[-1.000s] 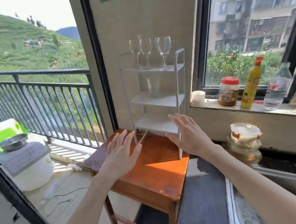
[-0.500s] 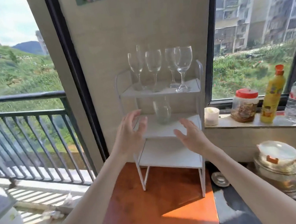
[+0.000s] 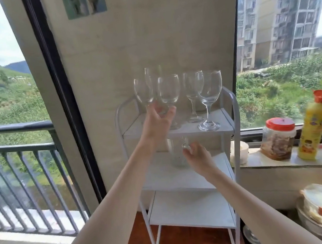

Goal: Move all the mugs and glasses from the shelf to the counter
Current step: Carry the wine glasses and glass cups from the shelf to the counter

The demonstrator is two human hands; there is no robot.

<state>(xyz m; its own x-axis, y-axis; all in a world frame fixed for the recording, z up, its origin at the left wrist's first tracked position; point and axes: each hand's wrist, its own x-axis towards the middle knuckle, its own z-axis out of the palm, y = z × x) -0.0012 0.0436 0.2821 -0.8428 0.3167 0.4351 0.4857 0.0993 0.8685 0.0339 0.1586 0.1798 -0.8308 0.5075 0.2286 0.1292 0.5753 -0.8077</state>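
1. First pick-up: left hand spread, empty, reaching the wine glasses on the shelf top tier.
2. Right hand (unclenched) nears the tumbler on the middle tier.
3. Next, probably: close on each, lift clear.

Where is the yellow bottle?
The yellow bottle stands on the windowsill at the right, beside the red-lidded jar.
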